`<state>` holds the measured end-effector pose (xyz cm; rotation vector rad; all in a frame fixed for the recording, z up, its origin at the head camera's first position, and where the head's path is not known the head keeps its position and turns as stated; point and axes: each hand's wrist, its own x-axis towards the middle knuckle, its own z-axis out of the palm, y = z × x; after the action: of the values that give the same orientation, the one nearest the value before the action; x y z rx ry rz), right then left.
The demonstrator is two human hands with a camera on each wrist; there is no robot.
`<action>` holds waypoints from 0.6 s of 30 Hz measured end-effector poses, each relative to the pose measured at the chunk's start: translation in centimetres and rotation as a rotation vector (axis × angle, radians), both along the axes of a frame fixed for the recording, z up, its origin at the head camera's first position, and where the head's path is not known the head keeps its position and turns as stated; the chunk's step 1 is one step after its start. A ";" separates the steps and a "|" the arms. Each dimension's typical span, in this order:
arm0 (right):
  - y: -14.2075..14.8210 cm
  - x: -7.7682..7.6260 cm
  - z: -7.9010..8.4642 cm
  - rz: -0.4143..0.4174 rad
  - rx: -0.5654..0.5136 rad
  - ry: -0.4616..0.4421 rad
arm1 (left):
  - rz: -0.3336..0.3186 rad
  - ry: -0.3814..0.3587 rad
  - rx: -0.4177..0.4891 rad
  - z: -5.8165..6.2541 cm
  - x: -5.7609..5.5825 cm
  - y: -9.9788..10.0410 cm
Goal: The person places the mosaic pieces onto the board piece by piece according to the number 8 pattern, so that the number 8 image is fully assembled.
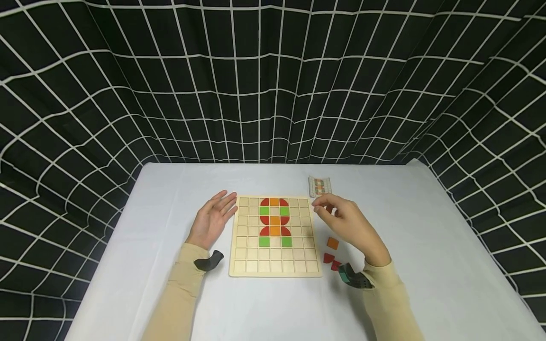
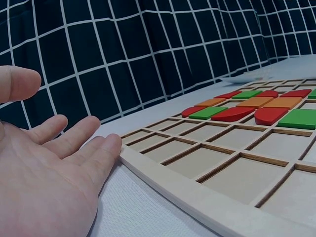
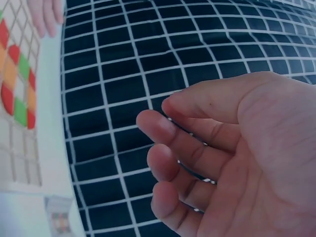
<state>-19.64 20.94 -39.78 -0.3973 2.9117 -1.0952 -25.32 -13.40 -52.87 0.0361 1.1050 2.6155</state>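
Observation:
A wooden grid board lies on the table between the two hands. Set in its cells are red quarter-round tiles, orange square tiles and green square tiles, several of each colour. My left hand is at the board's left edge, palm turned up and fingers extended, the fingertips right at the rim. Over the board's right edge hovers my right hand, its fingers loosely bent. In the right wrist view nothing shows between the thumb and fingers of that hand.
Right of the board lie a loose orange square tile and red tiles, close to the right wrist. A small pattern card rests behind the right hand. Dark gridded curtains enclose the white table at back and sides.

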 end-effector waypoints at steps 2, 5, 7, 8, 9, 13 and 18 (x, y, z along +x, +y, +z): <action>0.5 0.3 -0.2 -0.016 0.005 -0.008 | 0.000 0.002 -0.007 0.1 0.1 0.0; 1.3 0.8 -0.7 -0.039 0.020 -0.032 | -0.003 0.010 -0.023 0.3 0.2 0.1; 1.9 1.1 -1.1 -0.060 0.032 -0.050 | -0.005 0.013 -0.031 0.4 0.1 0.1; 2.3 1.3 -1.3 -0.067 0.038 -0.054 | -0.003 0.012 -0.031 0.3 0.1 0.1; 2.7 1.5 -1.5 -0.074 0.047 -0.059 | -0.003 0.011 -0.028 0.2 0.1 0.1; 4.2 2.1 -2.0 -0.092 0.077 -0.063 | 0.000 0.002 -0.010 -0.2 -0.1 0.0; 5.6 2.8 -2.6 -0.100 0.114 -0.051 | -0.004 0.005 -0.009 -0.3 -0.1 0.1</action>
<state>-16.82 26.58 -42.37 -0.2198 2.9592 -0.9289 -25.42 -13.27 -53.15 0.0425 1.1175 2.6078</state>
